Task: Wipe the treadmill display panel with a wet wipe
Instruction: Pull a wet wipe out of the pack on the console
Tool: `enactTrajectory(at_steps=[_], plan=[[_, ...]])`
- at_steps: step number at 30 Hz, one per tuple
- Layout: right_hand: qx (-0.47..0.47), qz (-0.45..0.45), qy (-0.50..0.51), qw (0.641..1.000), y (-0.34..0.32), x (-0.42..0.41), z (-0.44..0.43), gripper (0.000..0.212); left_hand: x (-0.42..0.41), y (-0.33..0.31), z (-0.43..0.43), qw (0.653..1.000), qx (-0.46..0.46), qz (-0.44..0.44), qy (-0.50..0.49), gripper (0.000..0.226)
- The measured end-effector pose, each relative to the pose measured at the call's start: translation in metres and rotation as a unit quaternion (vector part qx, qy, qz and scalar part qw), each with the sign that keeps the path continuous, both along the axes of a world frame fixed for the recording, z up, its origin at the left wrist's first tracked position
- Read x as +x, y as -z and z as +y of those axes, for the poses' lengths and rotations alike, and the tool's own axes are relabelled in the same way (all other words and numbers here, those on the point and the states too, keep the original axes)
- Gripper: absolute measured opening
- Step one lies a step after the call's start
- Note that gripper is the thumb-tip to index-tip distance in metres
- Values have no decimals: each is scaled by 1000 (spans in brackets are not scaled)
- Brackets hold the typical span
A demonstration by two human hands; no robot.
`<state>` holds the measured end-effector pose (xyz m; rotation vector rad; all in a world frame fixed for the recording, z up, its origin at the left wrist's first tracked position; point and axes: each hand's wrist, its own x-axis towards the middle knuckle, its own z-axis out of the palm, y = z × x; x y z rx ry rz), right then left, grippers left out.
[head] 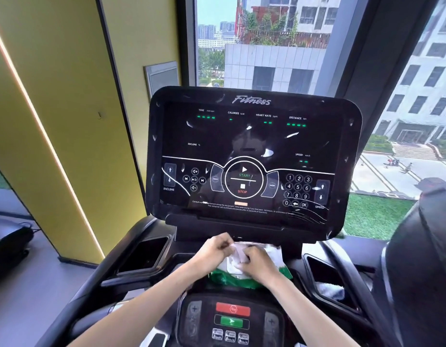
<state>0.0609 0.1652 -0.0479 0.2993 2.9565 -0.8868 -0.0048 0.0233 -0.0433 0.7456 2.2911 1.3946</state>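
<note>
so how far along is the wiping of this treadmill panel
Barely started. Done: the wipe pack is out, on the console below the screen. In hand: the left hand pinches a white wet wipe at the pack's top while the right hand grips the pack. Left: all the wiping. The display panel shows white smears and neither hand touches it.

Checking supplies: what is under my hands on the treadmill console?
A green-and-white wipes pack lies there, under a white wipe that the left hand and right hand pinch. The hands cover its opening, so its contents are hidden.
</note>
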Motion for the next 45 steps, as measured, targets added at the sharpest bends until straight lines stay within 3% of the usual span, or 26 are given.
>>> enactTrajectory(at_steps=[3,7,9,13,15,18,23,27,31,33,35,41,43,45], plan=[[-19,-1,10,1000,1,-6,-1,43,5,-12,-5,995,73,-53,-34,21],[-5,-19,7,1000,7,-8,-4,21,7,-31,-12,976,167,-109,-86,22],[-18,-6,13,1000,11,-5,-6,19,2,-40,-18,973,179,-106,-105,23],[-136,1,-4,991,2,-7,-4,20,-10,-41,-23,994,65,-24,-81,23],[-199,-44,-26,979,-5,-9,-3,39,-7,-37,-23,992,67,-41,-96,22],[-222,-97,-57,968,-13,-5,-4,54,-4,-39,-19,984,98,-66,-136,18],[-375,-166,-50,911,-10,5,2,81,-7,-47,-15,972,125,-95,-177,20],[-442,-111,45,889,-9,8,4,77,-1,-46,-12,959,156,-190,-143,18],[-403,-57,86,909,-16,10,3,37,-1,-37,-12,950,161,-234,-126,16],[-425,-48,145,892,-17,10,1,25,-2,-36,-14,942,180,-252,-129,18],[-449,-46,175,875,-17,9,1,21,-1,-35,-16,928,211,-280,-125,18],[-442,-24,192,876,-12,8,7,7,-12,-33,-28,893,263,-331,-153,17],[-454,-23,193,870,-12,9,8,10,-14,-31,-32,892,259,-332,-163,22],[-516,-34,177,838,-11,8,8,21,-14,-29,-35,890,252,-344,-159,21]])
